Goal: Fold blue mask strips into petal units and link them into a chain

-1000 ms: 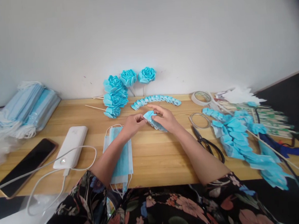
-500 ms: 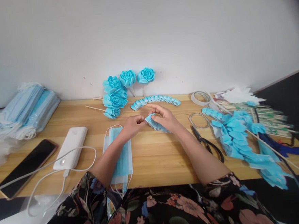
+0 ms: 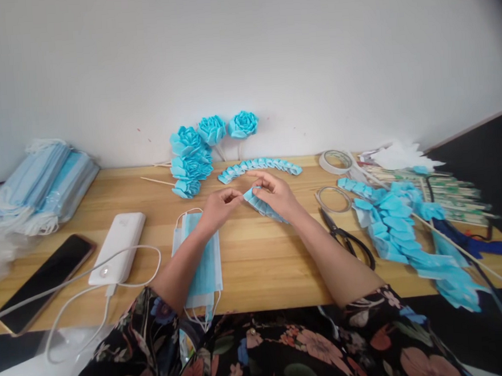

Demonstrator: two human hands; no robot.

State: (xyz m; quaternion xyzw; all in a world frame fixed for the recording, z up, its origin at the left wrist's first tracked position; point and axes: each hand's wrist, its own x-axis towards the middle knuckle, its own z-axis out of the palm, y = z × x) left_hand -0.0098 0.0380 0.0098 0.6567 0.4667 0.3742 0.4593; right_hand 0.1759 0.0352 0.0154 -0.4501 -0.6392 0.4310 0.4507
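Observation:
My right hand (image 3: 278,196) is closed on a pleated light-blue strip of mask fabric (image 3: 263,208), its thumb lying on top and the forefinger stretched forward. The strip hangs back under the palm, partly hidden. At its pointed left end my left hand (image 3: 221,207) is pinched, thumb against forefinger; whatever lies between those fingertips is too small to make out. Just beyond both hands a similar folded blue strip (image 3: 260,165) curves across the table. Beneath my left forearm lie flat blue face masks (image 3: 204,260) with white ear loops.
Blue fabric flowers (image 3: 191,158) on sticks stand and lie at the back. Stacked masks (image 3: 57,187), a phone (image 3: 46,282) and a cabled power bank (image 3: 120,246) are left. Right are scissors (image 3: 344,236), tape rolls (image 3: 336,163), tangled blue strips (image 3: 394,229) and a blue glue gun (image 3: 474,246).
My left fingertips have shifted slightly and now sit at the strip's pointed end. The right hand keeps its hold on the strip. The view has moved a little.

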